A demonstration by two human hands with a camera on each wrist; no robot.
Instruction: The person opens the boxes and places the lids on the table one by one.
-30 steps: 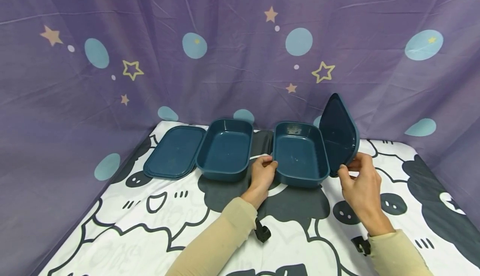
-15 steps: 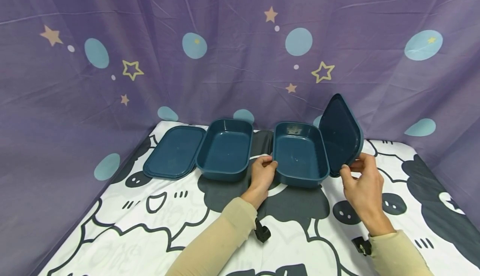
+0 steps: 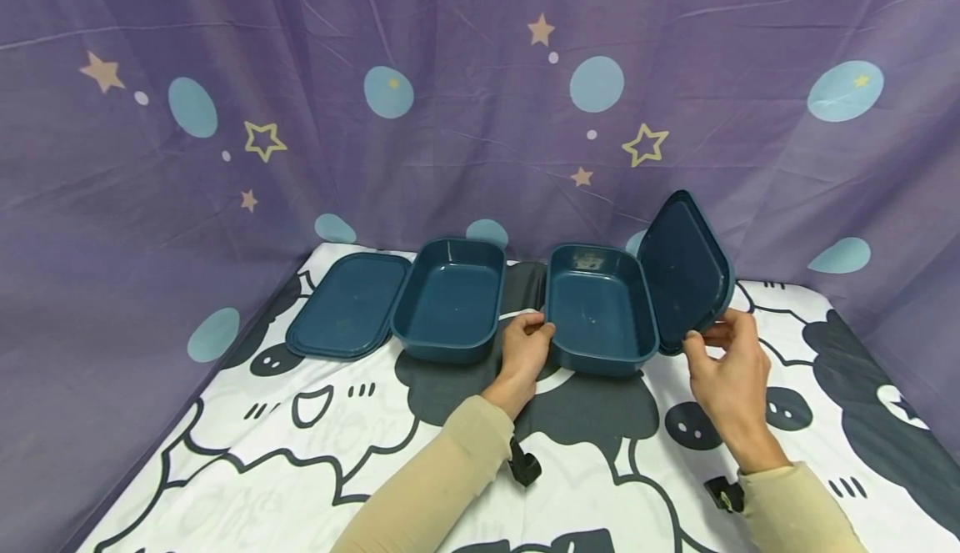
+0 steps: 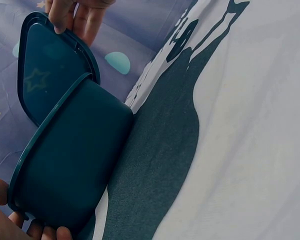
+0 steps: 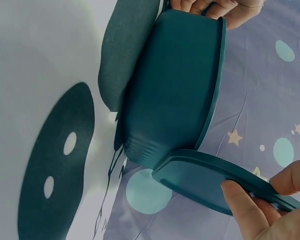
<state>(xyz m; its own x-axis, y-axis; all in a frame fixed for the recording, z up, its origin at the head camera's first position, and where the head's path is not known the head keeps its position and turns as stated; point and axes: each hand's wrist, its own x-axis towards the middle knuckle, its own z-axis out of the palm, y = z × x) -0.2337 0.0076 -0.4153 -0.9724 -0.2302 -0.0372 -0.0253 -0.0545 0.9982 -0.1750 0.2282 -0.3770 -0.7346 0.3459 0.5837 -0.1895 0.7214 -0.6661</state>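
Note:
A dark blue rectangular food container [image 3: 602,307] stands uncovered on the table at centre right. My left hand [image 3: 521,361] holds its left side near the front, thumb at the rim and fingertips against the lower wall in the left wrist view. At the container's right side, a matching lid [image 3: 684,273] is tilted up on edge, its inner face toward the container. My right hand [image 3: 729,382] pinches the lid's near edge between thumb and fingers. In the right wrist view, the lid [image 5: 200,176] overlaps the end of the container [image 5: 172,82].
A second uncovered blue container [image 3: 450,299] stands to the left. Beside it a flat blue lid [image 3: 351,303] lies on the table. A cartoon-printed white cloth [image 3: 247,486] covers the table, and a purple curtain [image 3: 465,153] with stars hangs right behind it.
The lid has leaned farther to the right, away from the container, and my right hand has shifted slightly right with it. My left hand and both containers stay put.

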